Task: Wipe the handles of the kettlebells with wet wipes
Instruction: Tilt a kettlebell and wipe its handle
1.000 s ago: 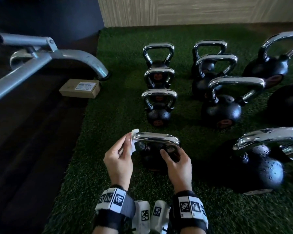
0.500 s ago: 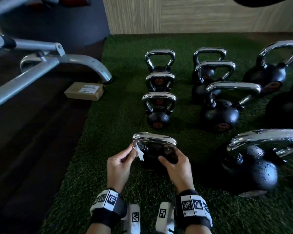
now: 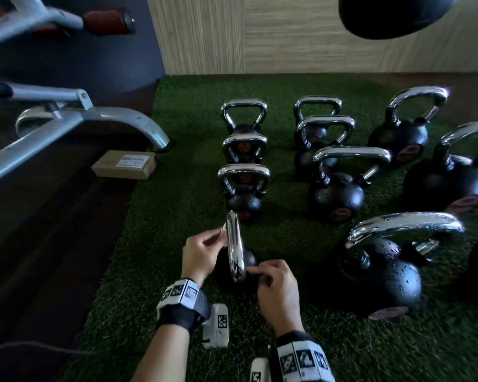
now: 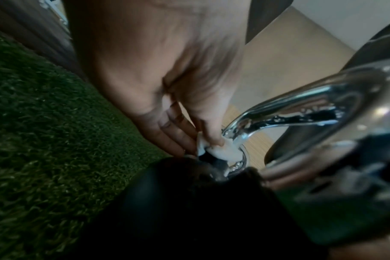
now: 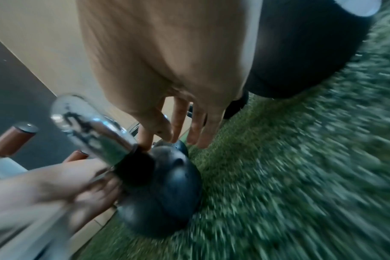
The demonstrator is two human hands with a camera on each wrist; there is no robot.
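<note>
A small black kettlebell [image 3: 248, 257] stands on the green turf right in front of me, its chrome handle [image 3: 233, 244] turned end-on and running away from me. My left hand [image 3: 221, 232] is on the handle's left side near its far end. In the left wrist view its thumb and fingers pinch a white wet wipe [image 4: 220, 151] against the handle's leg [image 4: 236, 133] just above the ball. My right hand [image 3: 253, 271] has curled fingers at the handle's near end. In the right wrist view its fingertips [image 5: 146, 140] touch the handle's base by the black collar.
Several more chrome-handled kettlebells stand behind and to the right, the nearest being a small one [image 3: 243, 186] and a large one [image 3: 381, 266]. A cardboard box [image 3: 124, 164] and a grey machine frame [image 3: 66, 119] lie to the left on dark floor. A wood-panel wall [image 3: 287, 34] closes the back.
The kettlebell has been turned about a quarter turn, so its handle now points away from me instead of lying crosswise. My left hand has stayed on it with the wipe.
</note>
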